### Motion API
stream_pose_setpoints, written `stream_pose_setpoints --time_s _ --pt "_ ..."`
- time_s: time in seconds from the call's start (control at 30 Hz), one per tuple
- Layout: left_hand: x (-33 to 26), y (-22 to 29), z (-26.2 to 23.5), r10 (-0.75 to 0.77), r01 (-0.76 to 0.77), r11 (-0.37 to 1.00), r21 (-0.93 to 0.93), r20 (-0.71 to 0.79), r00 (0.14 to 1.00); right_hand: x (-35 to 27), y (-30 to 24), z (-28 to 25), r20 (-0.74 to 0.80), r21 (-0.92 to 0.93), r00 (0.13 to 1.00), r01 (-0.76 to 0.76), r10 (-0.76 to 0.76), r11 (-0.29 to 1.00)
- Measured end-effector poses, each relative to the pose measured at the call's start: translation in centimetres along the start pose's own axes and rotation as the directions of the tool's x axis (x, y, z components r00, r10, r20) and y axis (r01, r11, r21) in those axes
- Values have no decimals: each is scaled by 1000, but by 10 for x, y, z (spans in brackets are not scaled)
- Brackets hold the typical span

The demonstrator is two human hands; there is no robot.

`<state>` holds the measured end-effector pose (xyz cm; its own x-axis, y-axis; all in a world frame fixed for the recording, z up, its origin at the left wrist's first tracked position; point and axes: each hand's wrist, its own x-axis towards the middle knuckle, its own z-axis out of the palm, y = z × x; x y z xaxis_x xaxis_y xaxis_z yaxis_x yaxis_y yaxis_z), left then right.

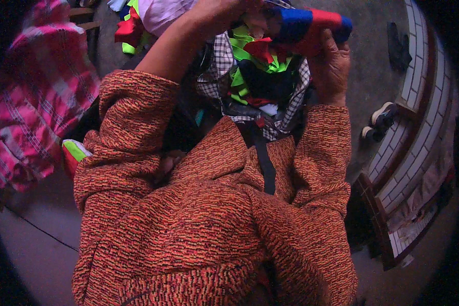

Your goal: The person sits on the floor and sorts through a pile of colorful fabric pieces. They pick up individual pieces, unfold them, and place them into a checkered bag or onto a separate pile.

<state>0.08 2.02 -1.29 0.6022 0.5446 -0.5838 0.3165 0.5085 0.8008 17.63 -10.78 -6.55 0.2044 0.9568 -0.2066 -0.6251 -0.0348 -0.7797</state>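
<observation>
Near the top, my right hand grips a red-and-blue piece of cloth, its thumb pressed against the lower edge. My left hand reaches up to the upper rim beside the cloth's left end; its fingers are mostly cut off or hidden. Below the hands lies a heap of bright green scraps, red scraps and black cloth. A black-and-white checked cloth surrounds part of this heap.
Pink plaid fabric hangs at the left. More red, green and pale lilac cloth lies at the upper left. Dark shoes rest beside a white brick-patterned step at the right. A dark strap crosses my lap.
</observation>
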Motion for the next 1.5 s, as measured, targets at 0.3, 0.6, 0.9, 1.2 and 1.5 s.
stream_pose_setpoints --time_s 0.3,0.6,0.9,1.2,1.5 --pt "-1 -8 16 120 -95 988 -126 211 970 -5 -3 9 89 -4 995 -42 42 999" --pt "0 -6 12 345 -327 872 -365 -15 938 4 12 -2 60 -66 998 10 -6 998" --pt "-11 17 -19 495 -575 709 -408 -293 818 37 105 -71 -36 -829 994 -88 105 552" --pt "-10 25 -29 455 -579 687 -438 -362 814 3 211 -109 -375 -927 888 -352 268 -133" --pt "-12 29 -25 466 -596 646 -477 -372 803 -20 189 -91 -173 -943 682 93 711 -319"
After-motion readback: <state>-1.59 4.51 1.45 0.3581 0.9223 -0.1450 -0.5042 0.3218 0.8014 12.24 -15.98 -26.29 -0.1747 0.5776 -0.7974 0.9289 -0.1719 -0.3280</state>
